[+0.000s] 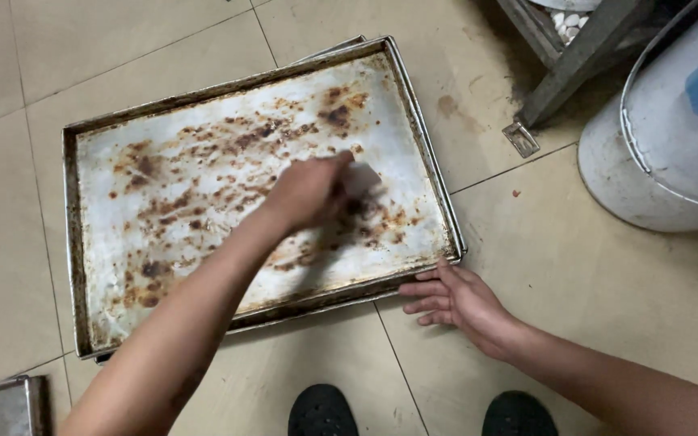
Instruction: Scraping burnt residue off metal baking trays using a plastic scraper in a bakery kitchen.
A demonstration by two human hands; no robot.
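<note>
Black shoes at bottom edge, tiled floor beneath. Stained baking tray lies flat on floor; left hand clenched around a blurred pale scraper pressed mid-tray. Right hand, fingers released and spread, braces tray's near corner. Judgement: firm flat strokes, tray pinned. White bucket far right.

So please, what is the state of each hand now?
Left hand: closed on a blurred scraper over the baking tray.
Right hand: open, touching the tray edge.
</note>
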